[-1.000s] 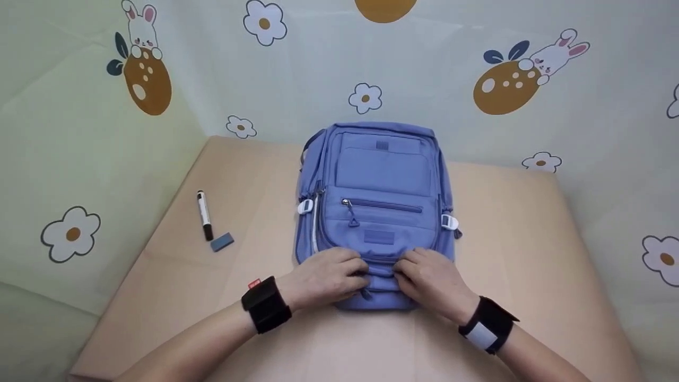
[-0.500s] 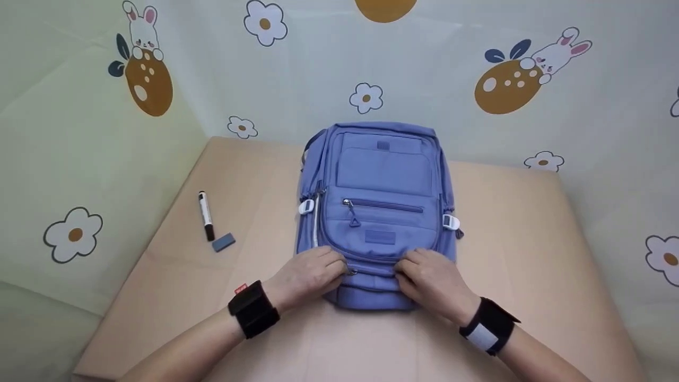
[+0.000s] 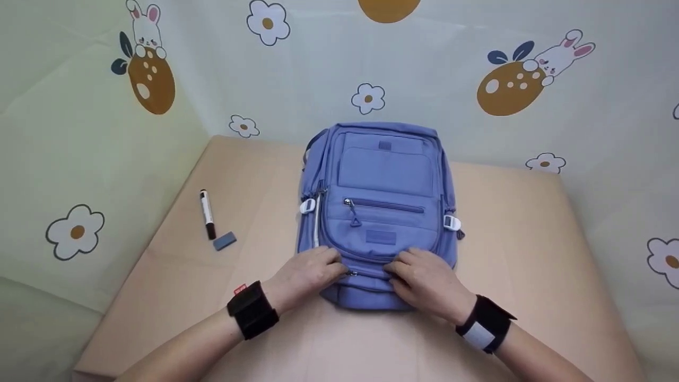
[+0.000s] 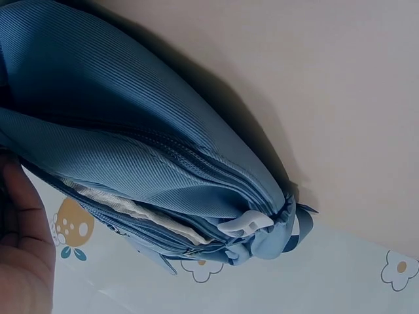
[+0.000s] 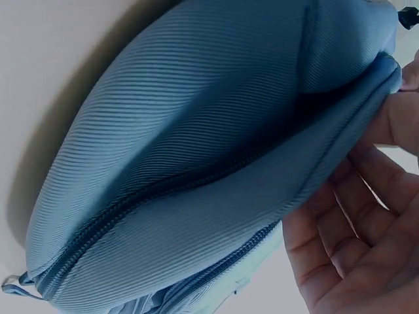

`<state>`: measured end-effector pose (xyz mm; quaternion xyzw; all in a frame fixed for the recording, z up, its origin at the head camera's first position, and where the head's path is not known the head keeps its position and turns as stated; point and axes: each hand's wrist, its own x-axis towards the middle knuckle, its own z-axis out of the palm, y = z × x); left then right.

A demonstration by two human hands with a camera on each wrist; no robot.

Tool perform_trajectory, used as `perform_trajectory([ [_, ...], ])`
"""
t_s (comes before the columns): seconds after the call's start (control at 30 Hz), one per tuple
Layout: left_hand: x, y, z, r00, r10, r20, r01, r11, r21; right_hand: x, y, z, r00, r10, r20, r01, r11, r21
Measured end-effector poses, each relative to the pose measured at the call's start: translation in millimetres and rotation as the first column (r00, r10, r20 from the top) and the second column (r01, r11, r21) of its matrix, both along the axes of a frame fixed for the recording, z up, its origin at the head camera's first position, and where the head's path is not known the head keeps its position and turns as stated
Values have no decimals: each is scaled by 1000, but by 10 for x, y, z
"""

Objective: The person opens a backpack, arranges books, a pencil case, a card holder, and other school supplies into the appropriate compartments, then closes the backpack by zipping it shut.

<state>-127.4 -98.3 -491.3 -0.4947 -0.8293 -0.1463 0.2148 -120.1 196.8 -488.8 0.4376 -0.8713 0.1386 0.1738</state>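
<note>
A blue backpack (image 3: 383, 185) lies flat on the tan table (image 3: 530, 239), front pockets up. Both hands are at its near end. My left hand (image 3: 312, 273) has its fingers curled at a small silver zipper slider (image 3: 351, 273) and seems to pinch its pull. My right hand (image 3: 424, 278) grips the fabric just right of that zipper. In the right wrist view the right hand's fingers (image 5: 353, 229) curl against the backpack's edge (image 5: 196, 131). The left wrist view shows the backpack's side (image 4: 131, 131), a white buckle (image 4: 245, 224), and only the edge of the left hand (image 4: 19, 261).
A black-and-white marker (image 3: 206, 214) and a small grey-blue eraser (image 3: 224, 241) lie on the table to the left of the backpack. A pale cloth backdrop (image 3: 79, 159) printed with flowers and rabbits rises behind and on both sides.
My left hand has slid left along the backpack's near end, uncovering the zipper slider. My right hand has shifted slightly left. The backpack has stayed in place.
</note>
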Motion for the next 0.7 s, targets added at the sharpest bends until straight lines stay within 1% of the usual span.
perform_trajectory([
  [0.07,11,9,14,1000,16,14,-16,1000,-5,-5,-20,2,1000,15,1,-15,1000,-6],
  [0.13,17,15,20,1000,23,3,-23,1000,-9,-12,-48,-1,1000,22,-13,-22,1000,1],
  [0.3,24,-3,-1,999,26,-22,-26,1000,-7,-13,-109,-30,996,15,-91,-12,999,38],
  [0.43,23,-79,-3,999,35,3,-35,999,-25,-14,-128,-37,990,10,-143,-5,999,33],
  [0.47,17,-110,1,999,39,22,-39,999,-27,-16,-130,-35,989,7,-149,-3,1000,28],
  [0.5,10,-144,5,996,60,68,-59,998,-17,-18,-130,-34,988,7,-154,-4,1000,21],
  [0.53,-1,-185,8,993,77,93,-76,997,-14,-19,-128,-33,988,8,-156,-6,1000,13],
  [0.57,-10,-227,12,983,102,155,-104,995,8,-20,-127,-32,987,10,-160,-9,1000,3],
  [0.6,-20,-273,17,975,117,189,-123,992,19,-20,-125,-30,987,11,-161,-12,1000,-4],
  [0.7,-49,-395,33,955,154,252,-164,986,20,-22,-123,-22,987,18,-161,-21,1000,-17],
])
